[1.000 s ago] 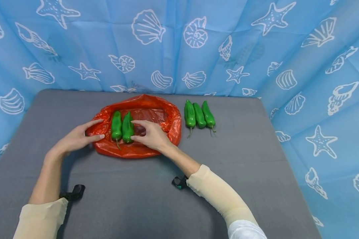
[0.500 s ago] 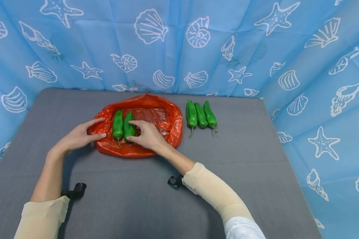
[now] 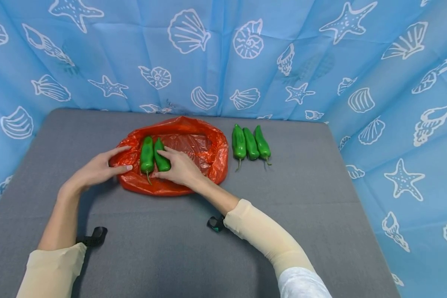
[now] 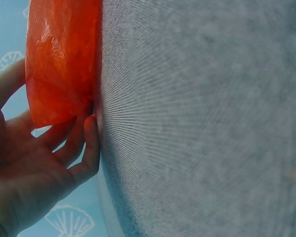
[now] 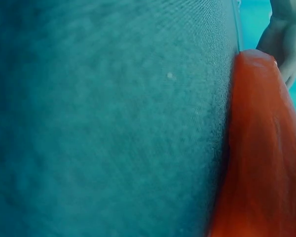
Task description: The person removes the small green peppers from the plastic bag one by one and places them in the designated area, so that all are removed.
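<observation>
A red plastic bag (image 3: 199, 142) lies with its mouth rolled wide on the grey table. My left hand (image 3: 94, 170) holds the bag's left side, thumb and index finger over the rim. From the left wrist view, the fingers of the left hand (image 4: 44, 153) are bent against the bag's outer wall (image 4: 64, 54). Inside the bag are two green chili peppers: the left pepper (image 3: 147, 155), stem towards me, and a tilted right pepper (image 3: 162, 160). My right hand (image 3: 180, 169) has its thumb and fingers around the right pepper. In the right wrist view the bag (image 5: 264, 153) hides most of the work.
Three green peppers (image 3: 251, 144) lie side by side to the right of the bag. A blue curtain (image 3: 223, 58) with white sea shells hangs behind and beside the grey table (image 3: 164, 248). A black strap (image 3: 97, 236) is on the left wrist.
My right hand has shifted left, over the right pepper. That pepper's near end has moved slightly away from me and it now tilts more. The left hand stays at the bag's side.
</observation>
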